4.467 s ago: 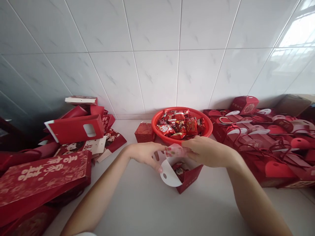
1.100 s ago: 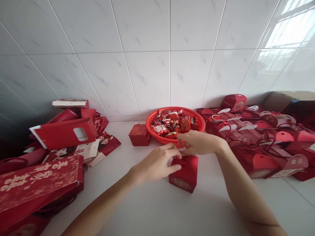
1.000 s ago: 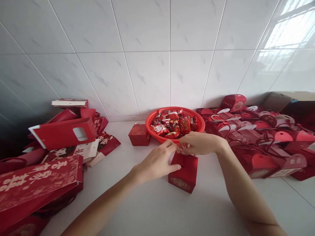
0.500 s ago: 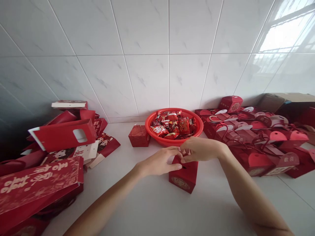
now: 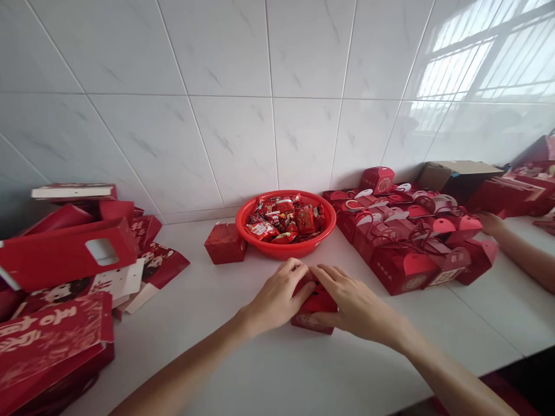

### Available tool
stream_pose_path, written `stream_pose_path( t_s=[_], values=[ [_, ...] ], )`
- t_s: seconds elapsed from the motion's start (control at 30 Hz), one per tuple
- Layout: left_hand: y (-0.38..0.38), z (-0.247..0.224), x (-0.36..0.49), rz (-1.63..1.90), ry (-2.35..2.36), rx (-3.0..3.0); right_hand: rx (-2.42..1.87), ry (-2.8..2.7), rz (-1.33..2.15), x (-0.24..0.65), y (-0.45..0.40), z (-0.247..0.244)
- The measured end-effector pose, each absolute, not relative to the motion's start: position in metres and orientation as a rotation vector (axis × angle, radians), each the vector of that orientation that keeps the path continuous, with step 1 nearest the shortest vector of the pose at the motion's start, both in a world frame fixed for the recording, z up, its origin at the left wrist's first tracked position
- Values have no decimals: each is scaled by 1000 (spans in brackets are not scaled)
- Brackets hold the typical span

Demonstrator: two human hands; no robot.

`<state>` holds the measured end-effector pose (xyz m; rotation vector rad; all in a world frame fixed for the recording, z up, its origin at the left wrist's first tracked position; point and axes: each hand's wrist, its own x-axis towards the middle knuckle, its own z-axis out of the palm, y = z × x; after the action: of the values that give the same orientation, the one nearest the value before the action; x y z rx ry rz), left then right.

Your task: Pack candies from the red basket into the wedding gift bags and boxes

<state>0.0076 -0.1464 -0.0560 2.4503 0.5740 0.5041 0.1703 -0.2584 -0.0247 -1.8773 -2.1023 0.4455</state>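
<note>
A small red box (image 5: 315, 323) stands on the white counter in front of me. My left hand (image 5: 277, 293) is curved round its left side and top, with the thumb on the upper face. From the right, my right hand (image 5: 352, 303) grips the same box, thumb low on the front and fingers over the top. The hands partly hide the box. Just behind them sits a red plastic basket (image 5: 284, 250) of wrapped sweets (image 5: 281, 219). Another red box (image 5: 225, 243) rests left of the basket.
Red flat boxes and cards (image 5: 69, 254) are piled on the left. Several closed red gift boxes (image 5: 403, 260) stand in rows on the right, a cardboard carton (image 5: 459, 169) behind them. Another person's arm (image 5: 524, 248) reaches in at the far right.
The view has turned right, and another person's arm now shows. My hands have moved from pinching at the box's top to wrapping round its sides and top.
</note>
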Motion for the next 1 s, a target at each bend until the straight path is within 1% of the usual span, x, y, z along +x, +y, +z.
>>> stream_pose_path(
  t_s=[0.17,0.23,0.37,0.47,0.6,0.8,1.0],
  values=[
    [-156,-53,8,425,518,2439,-1881,-1890,469,191,-279,-52],
    [-160,-53,9,426,503,2439,-1878,-1764,348,194,-288,-69],
    [-166,-58,11,443,492,2439,-1804,-1513,-24,183,-301,-100],
    [-170,-61,13,447,500,2431,-1770,-1492,-122,169,-304,-111],
    [-178,-62,13,448,443,2409,-1818,-1487,-179,165,-299,-113],
    [-183,-60,11,383,299,2375,-1906,-1540,-120,181,-298,-99],
    [-179,-54,4,224,109,2326,-1878,-1460,-159,208,-348,-88]
  ],
)
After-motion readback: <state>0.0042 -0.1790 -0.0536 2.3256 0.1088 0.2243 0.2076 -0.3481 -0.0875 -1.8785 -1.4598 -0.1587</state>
